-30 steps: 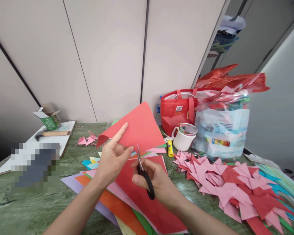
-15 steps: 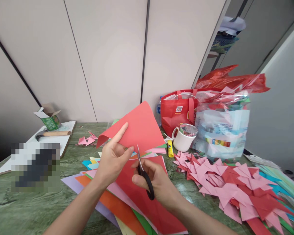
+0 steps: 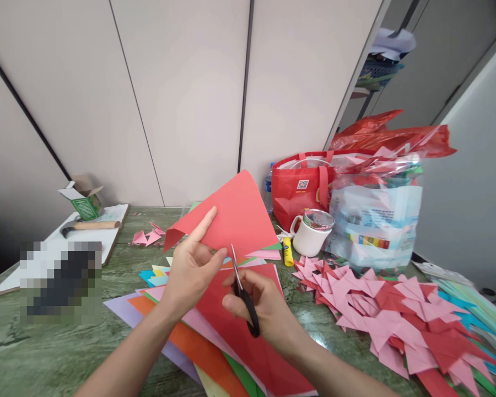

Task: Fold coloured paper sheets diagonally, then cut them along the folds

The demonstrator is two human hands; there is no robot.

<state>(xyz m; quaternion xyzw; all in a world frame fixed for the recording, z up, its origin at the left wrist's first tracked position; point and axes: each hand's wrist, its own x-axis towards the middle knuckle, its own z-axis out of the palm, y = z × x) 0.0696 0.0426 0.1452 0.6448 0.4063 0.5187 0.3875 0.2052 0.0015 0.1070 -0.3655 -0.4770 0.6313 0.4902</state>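
My left hand pinches the near edge of a red paper sheet and holds it tilted up above the table, forefinger stretched along it. My right hand grips black-handled scissors, whose blades point up at the sheet's lower edge beside my left thumb. Under both hands lies a fanned stack of coloured paper sheets, red on top, with pink, orange, purple and green below.
A heap of folded pink and red paper shapes covers the table's right side. Behind stand a white mug, a yellow glue stick, a red bag and a clear plastic bag. At left, a hammer and small box rest on a board.
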